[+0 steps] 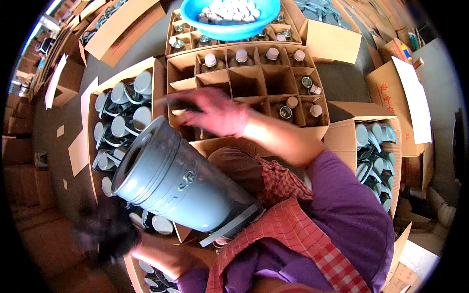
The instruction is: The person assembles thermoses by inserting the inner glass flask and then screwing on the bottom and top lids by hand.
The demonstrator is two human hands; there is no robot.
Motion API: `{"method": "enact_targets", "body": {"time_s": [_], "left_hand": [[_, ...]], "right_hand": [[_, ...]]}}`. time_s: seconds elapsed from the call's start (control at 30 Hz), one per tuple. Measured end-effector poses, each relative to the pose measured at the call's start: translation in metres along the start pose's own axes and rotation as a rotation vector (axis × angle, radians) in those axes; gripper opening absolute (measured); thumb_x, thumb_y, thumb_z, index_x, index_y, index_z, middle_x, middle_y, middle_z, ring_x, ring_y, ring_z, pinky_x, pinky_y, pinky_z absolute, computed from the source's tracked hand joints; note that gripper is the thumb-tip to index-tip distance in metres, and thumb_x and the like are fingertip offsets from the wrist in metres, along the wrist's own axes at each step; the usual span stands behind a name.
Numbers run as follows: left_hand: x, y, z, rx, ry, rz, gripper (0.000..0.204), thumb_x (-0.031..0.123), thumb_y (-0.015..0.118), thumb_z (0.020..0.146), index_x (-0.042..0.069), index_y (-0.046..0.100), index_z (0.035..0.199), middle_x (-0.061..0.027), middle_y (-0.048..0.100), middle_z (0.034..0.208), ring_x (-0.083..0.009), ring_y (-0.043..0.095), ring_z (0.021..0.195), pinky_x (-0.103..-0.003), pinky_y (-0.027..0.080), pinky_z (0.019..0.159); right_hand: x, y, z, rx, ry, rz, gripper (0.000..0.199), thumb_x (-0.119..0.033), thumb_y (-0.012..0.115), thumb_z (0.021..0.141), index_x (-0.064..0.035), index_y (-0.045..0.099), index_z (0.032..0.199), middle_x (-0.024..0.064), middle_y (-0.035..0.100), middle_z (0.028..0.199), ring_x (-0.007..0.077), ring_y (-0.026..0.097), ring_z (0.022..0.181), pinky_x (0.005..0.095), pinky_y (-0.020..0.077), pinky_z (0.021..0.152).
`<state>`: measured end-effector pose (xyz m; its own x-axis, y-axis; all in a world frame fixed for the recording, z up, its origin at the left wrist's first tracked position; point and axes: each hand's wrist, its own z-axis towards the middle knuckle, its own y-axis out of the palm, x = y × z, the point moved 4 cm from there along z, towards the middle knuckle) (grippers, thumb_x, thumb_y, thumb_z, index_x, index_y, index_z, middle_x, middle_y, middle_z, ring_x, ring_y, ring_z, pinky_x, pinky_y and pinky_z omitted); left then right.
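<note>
Grey-blue, a tapered casing (181,180) lies slanted below the right hand (215,112), itself over a divided carton (213,78), and right of the dark-gloved left hand (107,229). Blur hides either hand's opening and any grip.

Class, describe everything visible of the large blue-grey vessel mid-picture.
The tapered blue-grey vessel looks like glossy plastic, with ridges near its wide, dark-centred end, a curly mark on its side and a pale strip at its lower end. It tilts leftward before the red-checked apron; contact is unclear.
</note>
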<state>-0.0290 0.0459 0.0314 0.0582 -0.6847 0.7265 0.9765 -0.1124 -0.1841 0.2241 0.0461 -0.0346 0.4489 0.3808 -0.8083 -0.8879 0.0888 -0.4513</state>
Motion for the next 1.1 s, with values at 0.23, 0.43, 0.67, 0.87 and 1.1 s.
{"method": "enact_targets", "body": {"time_s": [0.23, 0.43, 0.67, 0.87, 1.1], "left_hand": [[-0.044, -0.048, -0.005, -0.093, -0.124, 0.302, 0.047, 0.037, 0.056, 0.084, -0.001, 0.061, 0.111, -0.0156, 0.064, 0.100, -0.0255, 0.062, 0.088, -0.035, 0.047, 0.081], [-0.042, -0.025, 0.061, 0.124, -0.424, 0.037, 0.038, 0.025, 0.052, 0.086, -0.004, 0.059, 0.110, -0.0116, 0.062, 0.097, -0.0198, 0.059, 0.086, -0.030, 0.046, 0.081], [-0.041, 0.020, 0.047, -0.437, -0.448, 0.252, 0.053, -0.001, 0.076, 0.058, 0.001, 0.059, 0.109, -0.0074, 0.063, 0.096, -0.0145, 0.058, 0.090, -0.027, 0.045, 0.082], [-0.046, 0.022, 0.047, -0.289, -0.539, 0.248, 0.043, 0.004, 0.076, 0.061, 0.001, 0.063, 0.102, -0.0065, 0.065, 0.086, -0.0134, 0.060, 0.080, -0.027, 0.048, 0.076], [-0.058, 0.023, 0.045, -0.015, -0.657, 0.272, 0.044, 0.009, 0.081, 0.060, -0.001, 0.064, 0.099, -0.0035, 0.065, 0.081, -0.0095, 0.058, 0.072, -0.025, 0.049, 0.067]], "right_hand": [[0.175, -0.103, -0.153, -0.384, 0.175, -1.136, 0.047, -0.020, 0.068, 0.065, -0.0168, 0.060, 0.112, 0.0126, 0.045, 0.128, 0.0318, 0.039, 0.121, 0.0421, 0.0380, 0.096], [0.228, -0.106, -0.203, -0.549, 0.352, -1.379, 0.048, -0.026, 0.065, 0.073, -0.0162, 0.053, 0.119, 0.0148, 0.047, 0.125, 0.0314, 0.044, 0.115, 0.0416, 0.0391, 0.093], [0.165, -0.125, -0.186, -0.193, 0.323, -0.995, 0.037, -0.032, 0.066, 0.074, -0.0115, 0.055, 0.103, 0.0135, 0.057, 0.095, 0.0317, 0.057, 0.088, 0.0422, 0.0474, 0.074], [0.154, -0.089, -0.181, -0.127, 0.495, -1.054, 0.042, -0.036, 0.064, 0.078, -0.0137, 0.055, 0.112, 0.0195, 0.055, 0.097, 0.0350, 0.056, 0.091, 0.0447, 0.0474, 0.074], [0.167, -0.070, -0.183, -0.377, 0.613, -1.108, 0.057, -0.032, 0.068, 0.075, -0.0100, 0.048, 0.123, 0.0188, 0.046, 0.120, 0.0354, 0.051, 0.105, 0.0421, 0.0475, 0.083]]}}
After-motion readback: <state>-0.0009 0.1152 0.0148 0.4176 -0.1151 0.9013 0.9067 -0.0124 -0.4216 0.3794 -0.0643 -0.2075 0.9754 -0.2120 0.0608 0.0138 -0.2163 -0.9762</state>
